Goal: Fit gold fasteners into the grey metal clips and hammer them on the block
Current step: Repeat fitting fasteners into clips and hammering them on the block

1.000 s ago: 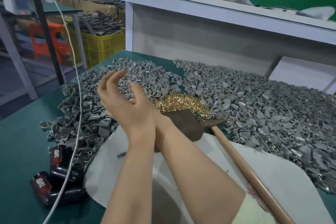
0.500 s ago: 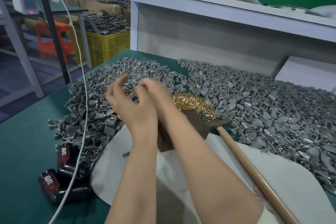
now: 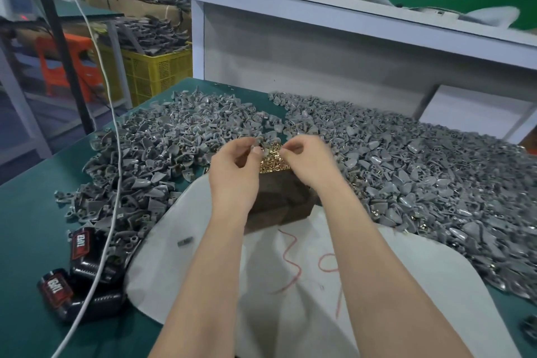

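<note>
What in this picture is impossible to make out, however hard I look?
All in the head view:
Whatever the right hand pinches: too small, and hidden inside its curled grip.
The grey clip in the left hand: mostly covered by that grip, so whether anything sits inside it is unclear.
The block: partly hidden behind both wrists.
A dark thing at bottom right: cut off by the picture's edge.

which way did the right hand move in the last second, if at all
Yes. The right hand shifted right: from left of the gold fastener pile to its right edge.
</note>
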